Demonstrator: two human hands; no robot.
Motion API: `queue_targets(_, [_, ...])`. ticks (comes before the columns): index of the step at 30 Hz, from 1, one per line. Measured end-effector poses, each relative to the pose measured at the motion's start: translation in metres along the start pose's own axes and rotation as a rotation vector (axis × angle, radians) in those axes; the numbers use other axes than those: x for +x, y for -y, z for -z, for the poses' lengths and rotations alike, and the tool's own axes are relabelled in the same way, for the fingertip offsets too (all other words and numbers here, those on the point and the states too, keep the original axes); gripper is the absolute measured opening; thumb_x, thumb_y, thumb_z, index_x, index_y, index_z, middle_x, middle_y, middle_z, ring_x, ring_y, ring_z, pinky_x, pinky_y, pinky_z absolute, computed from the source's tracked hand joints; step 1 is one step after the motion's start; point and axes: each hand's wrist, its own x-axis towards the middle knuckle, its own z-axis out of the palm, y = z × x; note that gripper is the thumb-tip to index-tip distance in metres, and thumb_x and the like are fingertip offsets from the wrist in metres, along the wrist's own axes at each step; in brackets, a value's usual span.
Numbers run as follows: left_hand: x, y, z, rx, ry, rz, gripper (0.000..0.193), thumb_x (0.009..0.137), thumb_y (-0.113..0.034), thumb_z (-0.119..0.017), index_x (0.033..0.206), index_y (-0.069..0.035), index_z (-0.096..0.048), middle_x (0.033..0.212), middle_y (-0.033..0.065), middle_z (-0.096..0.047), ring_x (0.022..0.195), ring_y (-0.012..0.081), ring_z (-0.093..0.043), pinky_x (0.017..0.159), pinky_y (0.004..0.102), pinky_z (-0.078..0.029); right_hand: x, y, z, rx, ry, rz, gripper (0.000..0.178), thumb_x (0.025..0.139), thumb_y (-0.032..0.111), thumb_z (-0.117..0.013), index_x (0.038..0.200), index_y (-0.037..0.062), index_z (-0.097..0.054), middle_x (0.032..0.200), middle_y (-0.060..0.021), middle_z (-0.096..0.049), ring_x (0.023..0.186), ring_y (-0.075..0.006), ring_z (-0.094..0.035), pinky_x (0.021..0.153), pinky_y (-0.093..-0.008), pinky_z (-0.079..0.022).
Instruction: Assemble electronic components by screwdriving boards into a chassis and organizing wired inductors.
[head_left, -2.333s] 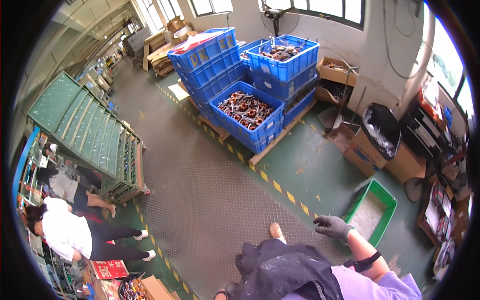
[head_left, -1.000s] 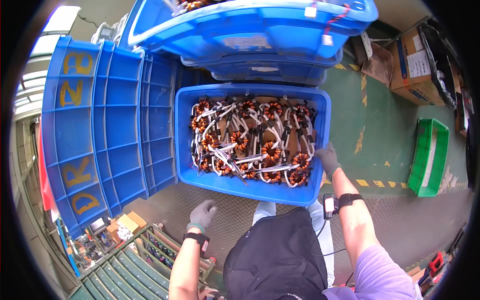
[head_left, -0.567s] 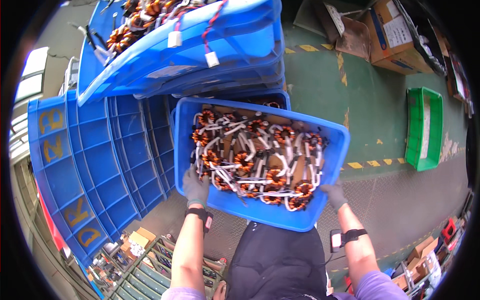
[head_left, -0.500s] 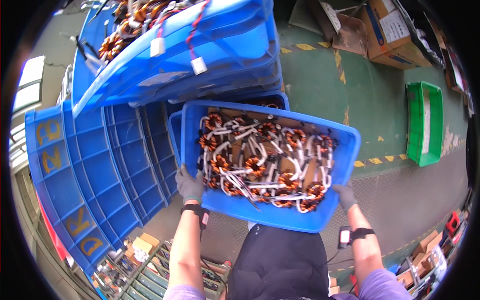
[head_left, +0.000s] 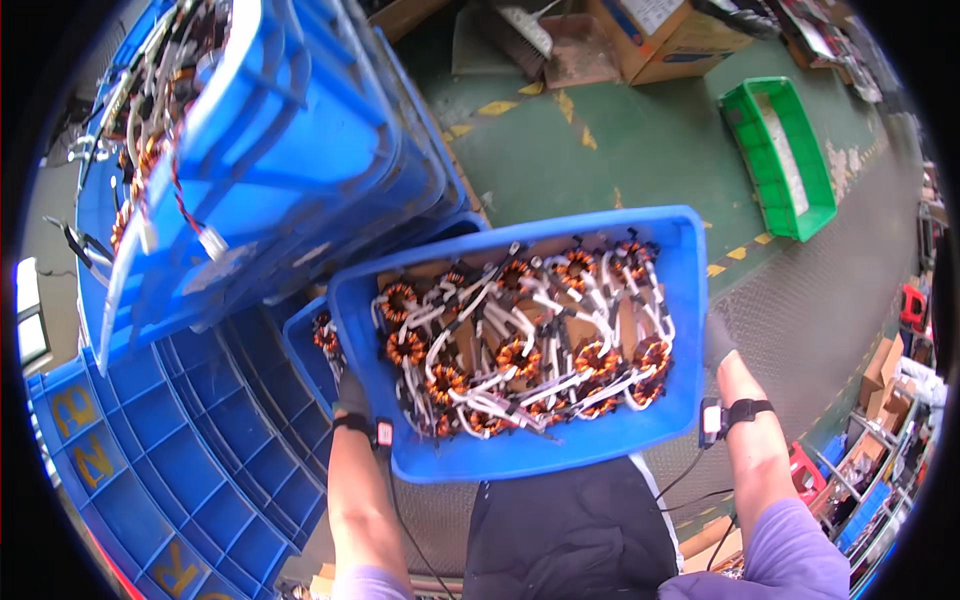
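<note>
Between my two gloved hands is a blue plastic bin (head_left: pixel 540 462), held above the floor in front of my body. Several copper-wound ring coils (head_left: pixel 518 357) with white-sleeved leads lie inside it, on brown cardboard. My left hand (head_left: pixel 352 392) is at the bin's left wall, its fingers partly hidden by the wall. At the right wall, my right hand (head_left: pixel 717 342) grips the bin, with fingers also partly hidden behind it. Just left of the held bin, another blue bin (head_left: pixel 303 335) shows a coil at its edge.
Upper left stands a stack of blue bins (head_left: pixel 300 170), the top one full of coils and wires. A ribbed blue crate (head_left: pixel 190 450) sits below it. A green bin (head_left: pixel 812 215), a cardboard box (head_left: pixel 690 50) and a dustpan (head_left: pixel 580 50) are on the floor. Cluttered shelves (head_left: pixel 870 450) line the right.
My view has turned to the right, so the bin stack and green bin appear further left. The held bin has swung, its right end now higher in view. Both hands still hold it.
</note>
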Motion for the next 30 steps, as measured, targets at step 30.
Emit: queue_targets(30, [0.096, -0.412, -0.205, 0.299, 0.816, -0.430, 0.026, 0.092, -0.025, -0.048, 0.107, -0.009, -0.062, 0.097, 0.0070, -0.065, 0.084, 0.0216, -0.061, 0.072, 0.0349, -0.050, -0.223, 0.030, 0.028, -0.214, -0.592, 0.258, 0.037, 0.092, 0.034, -0.050, 0.099, 0.0015, -0.067, 0.085, -0.0069, -0.069, 0.076, -0.0268, -0.065, 0.069, -0.0421, -0.051])
